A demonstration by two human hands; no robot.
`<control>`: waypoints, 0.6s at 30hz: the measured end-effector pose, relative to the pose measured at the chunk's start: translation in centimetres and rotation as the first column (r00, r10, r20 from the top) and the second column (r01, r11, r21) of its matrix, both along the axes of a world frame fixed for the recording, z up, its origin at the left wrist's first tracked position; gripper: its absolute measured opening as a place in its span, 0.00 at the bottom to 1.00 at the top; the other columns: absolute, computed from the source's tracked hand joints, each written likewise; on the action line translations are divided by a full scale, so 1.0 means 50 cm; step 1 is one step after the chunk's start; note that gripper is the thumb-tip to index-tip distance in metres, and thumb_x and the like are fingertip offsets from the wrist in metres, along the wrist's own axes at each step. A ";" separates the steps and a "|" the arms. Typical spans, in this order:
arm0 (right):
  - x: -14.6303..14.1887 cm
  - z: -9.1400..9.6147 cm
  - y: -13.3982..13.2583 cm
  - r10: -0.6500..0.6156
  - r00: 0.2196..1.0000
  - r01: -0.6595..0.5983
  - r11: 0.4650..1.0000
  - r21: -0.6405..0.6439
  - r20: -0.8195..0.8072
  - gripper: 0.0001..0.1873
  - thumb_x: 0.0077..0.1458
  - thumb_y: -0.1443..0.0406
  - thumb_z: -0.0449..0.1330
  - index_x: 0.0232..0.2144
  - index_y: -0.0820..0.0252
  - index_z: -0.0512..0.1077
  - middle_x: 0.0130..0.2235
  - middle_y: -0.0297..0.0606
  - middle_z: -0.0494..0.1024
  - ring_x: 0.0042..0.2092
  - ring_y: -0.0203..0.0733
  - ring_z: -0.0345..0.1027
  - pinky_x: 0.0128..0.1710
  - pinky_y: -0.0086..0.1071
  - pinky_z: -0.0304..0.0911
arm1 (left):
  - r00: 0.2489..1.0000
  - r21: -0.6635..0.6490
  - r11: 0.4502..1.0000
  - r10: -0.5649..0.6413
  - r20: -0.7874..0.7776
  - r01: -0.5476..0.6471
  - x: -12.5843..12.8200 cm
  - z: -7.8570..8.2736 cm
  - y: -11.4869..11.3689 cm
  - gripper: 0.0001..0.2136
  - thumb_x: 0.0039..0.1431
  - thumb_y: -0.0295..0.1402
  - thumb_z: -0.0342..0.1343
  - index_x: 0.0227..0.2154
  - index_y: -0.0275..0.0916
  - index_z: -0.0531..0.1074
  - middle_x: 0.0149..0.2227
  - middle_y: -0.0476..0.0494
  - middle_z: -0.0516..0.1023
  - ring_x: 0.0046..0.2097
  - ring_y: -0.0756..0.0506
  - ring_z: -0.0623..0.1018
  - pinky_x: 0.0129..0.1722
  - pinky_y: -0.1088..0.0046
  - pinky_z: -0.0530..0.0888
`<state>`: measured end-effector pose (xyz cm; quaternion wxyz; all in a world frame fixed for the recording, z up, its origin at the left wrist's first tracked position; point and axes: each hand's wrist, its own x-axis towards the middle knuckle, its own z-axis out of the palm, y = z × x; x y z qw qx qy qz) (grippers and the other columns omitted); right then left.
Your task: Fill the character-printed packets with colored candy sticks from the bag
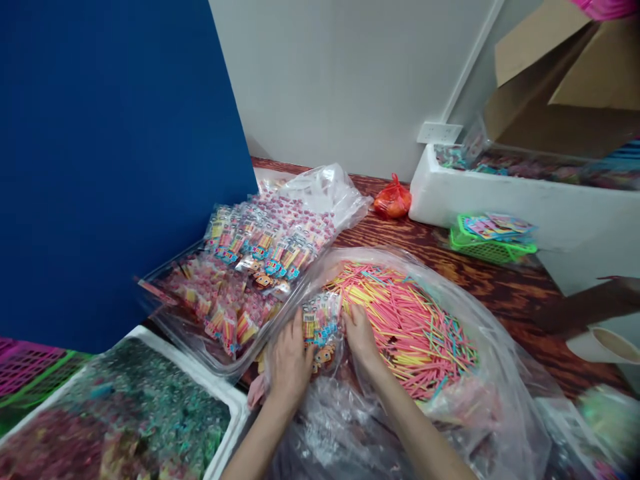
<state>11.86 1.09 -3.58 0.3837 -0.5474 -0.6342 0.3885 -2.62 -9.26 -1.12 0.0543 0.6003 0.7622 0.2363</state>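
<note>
A clear printed packet (324,327) with a barcode, blue lettering and cartoon faces lies upright between my hands. My left hand (289,363) grips its left edge, fingers bent around the side. At its right edge my right hand (361,337) closes its fingers on the plastic; its fingertips are partly hidden. Just right of that hand, a large clear bag (480,320) lies open, full of thin pink, yellow and blue sticks (400,320). To the left, a clear plastic tub (200,333) holds several small packets, and printed filled packets (270,247) are stacked over its far side.
A white foam box (235,407) of green and pink pieces stands at front left. A blue panel (115,167) rises behind it. Farther right are a red bag (393,199), a green basket (493,247), a cardboard box (565,93) and a cup (603,345). Another person's arm (585,303) shows there.
</note>
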 end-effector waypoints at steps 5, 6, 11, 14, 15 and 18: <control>-0.025 0.000 0.087 0.078 0.994 -0.087 0.987 -0.134 -0.071 0.08 0.51 0.61 0.52 0.23 0.54 0.59 0.23 0.29 0.66 0.24 0.37 0.61 0.26 0.29 0.56 | 0.997 0.006 1.000 0.006 0.077 -0.006 -0.007 -0.013 0.002 0.36 0.55 0.31 0.56 0.65 0.36 0.48 0.59 0.31 0.66 0.59 0.35 0.67 0.56 0.57 0.65; -0.032 -0.001 0.098 0.106 0.990 -0.121 0.978 -0.172 -0.093 0.08 0.50 0.60 0.53 0.22 0.55 0.59 0.20 0.26 0.64 0.21 0.35 0.58 0.22 0.28 0.54 | 0.994 -0.006 1.000 0.022 0.104 -0.022 -0.009 -0.015 0.004 0.36 0.55 0.31 0.57 0.65 0.35 0.49 0.60 0.30 0.66 0.60 0.34 0.67 0.57 0.57 0.65; -0.038 0.012 0.091 0.194 0.952 -0.258 0.925 -0.279 -0.236 0.12 0.48 0.54 0.56 0.25 0.56 0.62 0.14 0.23 0.60 0.17 0.33 0.53 0.18 0.26 0.49 | 0.945 -0.022 0.996 0.092 0.313 -0.089 -0.012 -0.017 0.010 0.38 0.51 0.31 0.60 0.64 0.35 0.51 0.58 0.30 0.68 0.60 0.34 0.67 0.57 0.56 0.64; -0.022 0.037 0.055 0.207 0.916 -0.310 0.909 -0.280 -0.344 0.16 0.48 0.51 0.57 0.28 0.57 0.66 0.20 0.26 0.65 0.21 0.33 0.57 0.22 0.27 0.54 | 0.891 0.044 0.997 0.032 0.453 -0.059 -0.003 -0.015 0.002 0.37 0.53 0.32 0.59 0.65 0.38 0.50 0.59 0.33 0.67 0.61 0.36 0.66 0.58 0.56 0.63; -0.017 0.045 0.041 0.194 0.895 -0.320 0.907 -0.274 -0.401 0.16 0.48 0.51 0.59 0.29 0.57 0.67 0.22 0.28 0.67 0.22 0.33 0.58 0.24 0.27 0.55 | 0.872 0.064 0.997 0.010 0.490 -0.048 0.001 -0.015 -0.001 0.36 0.54 0.33 0.59 0.65 0.40 0.51 0.59 0.35 0.66 0.61 0.37 0.65 0.59 0.56 0.63; -0.008 0.064 0.001 0.128 0.808 -0.335 0.903 -0.270 -0.575 0.15 0.48 0.52 0.63 0.30 0.58 0.71 0.26 0.31 0.71 0.26 0.34 0.60 0.27 0.28 0.57 | 0.825 0.112 0.992 -0.019 0.565 -0.054 0.010 -0.019 -0.012 0.39 0.53 0.33 0.60 0.65 0.44 0.49 0.63 0.38 0.60 0.64 0.38 0.60 0.62 0.56 0.59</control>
